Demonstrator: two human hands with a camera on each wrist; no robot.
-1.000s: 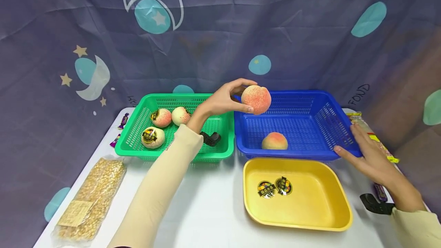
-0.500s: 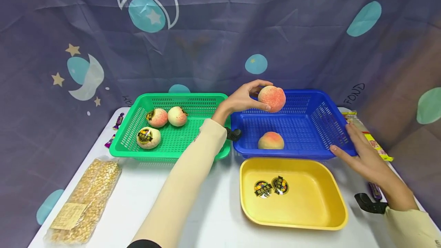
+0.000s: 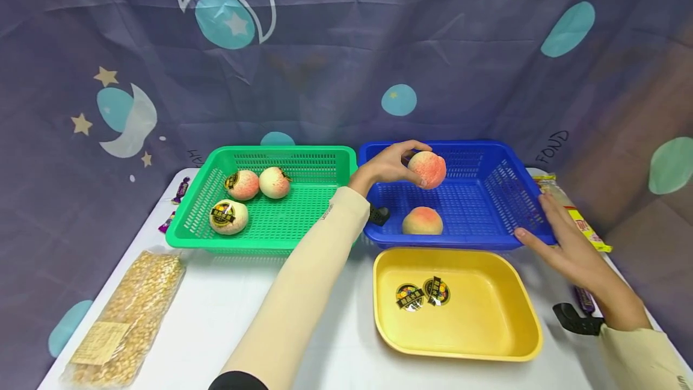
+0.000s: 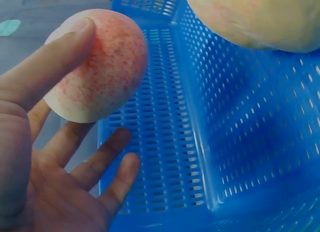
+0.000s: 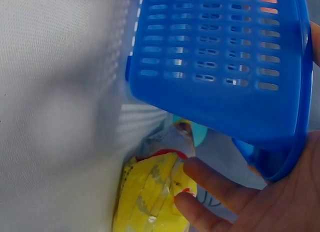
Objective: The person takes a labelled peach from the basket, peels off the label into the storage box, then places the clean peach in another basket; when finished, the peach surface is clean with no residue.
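My left hand (image 3: 391, 165) holds a pink-and-cream peach (image 3: 428, 170) between thumb and fingers, above the blue basket (image 3: 489, 238). In the left wrist view the thumb lies across that peach (image 4: 112, 66), while the lower fingers stand away from it. A second peach (image 3: 423, 221) lies in the blue basket near its front wall. My right hand (image 3: 579, 260) rests at the basket's right front corner, its fingers fairly straight. In the right wrist view the blue rim (image 5: 300, 106) meets the palm, with two fingers stretched outside it.
A green basket (image 3: 271, 250) with three peaches stands left of the blue one. In front is a yellow tray (image 3: 487, 312) bearing two round stickers. A bag of corn kernels (image 3: 130, 318) lies far left, a yellow packet (image 3: 587, 230) right, small purple wrappers (image 3: 181, 190) at the sides.
My left hand has carried the peach rightwards from the baskets' adjoining edges, then lowered it into the blue basket's area. The right hand stays at the basket corner; the head view shifts slightly.
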